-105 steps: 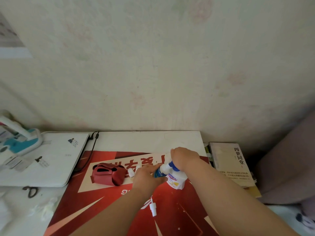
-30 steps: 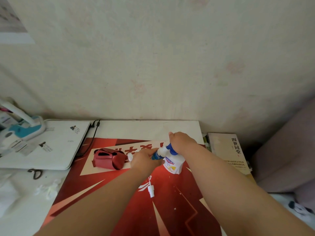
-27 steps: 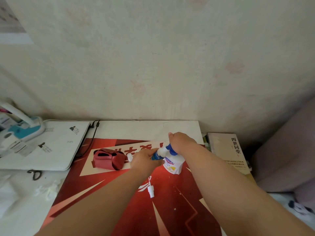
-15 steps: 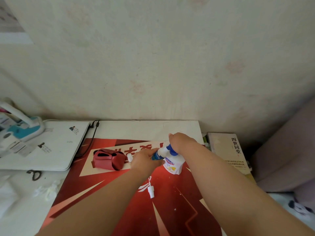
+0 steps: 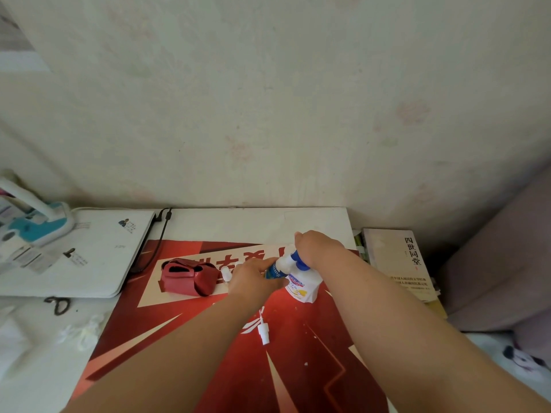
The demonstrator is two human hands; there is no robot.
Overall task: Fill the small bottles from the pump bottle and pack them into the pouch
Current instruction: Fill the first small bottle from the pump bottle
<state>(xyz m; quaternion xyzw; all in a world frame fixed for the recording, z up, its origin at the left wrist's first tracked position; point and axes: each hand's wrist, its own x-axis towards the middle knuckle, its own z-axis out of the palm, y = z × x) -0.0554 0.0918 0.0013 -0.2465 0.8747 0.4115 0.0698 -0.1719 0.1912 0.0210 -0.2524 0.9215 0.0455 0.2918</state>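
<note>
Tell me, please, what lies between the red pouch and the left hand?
Head view: a small white piece, perhaps a cap, between red pouch and left hand.

White worktop (image 5: 253,225): red printed sheet (image 5: 179,332) laid across; on it red pouch (image 5: 187,277), pump bottle (image 5: 301,289), loose white nozzle (image 5: 264,332).

White pump bottle (image 5: 301,287) with blue collar and blue-yellow label; small bottle (image 5: 274,271) blue-labelled, white-necked; dark red pouch (image 5: 187,278); red mat (image 5: 298,383) with cream rays and red lettering; white spray cap (image 5: 264,335); cream book (image 5: 398,263) with black characters; pale wall (image 5: 268,114) with faint pink blossoms.
</note>
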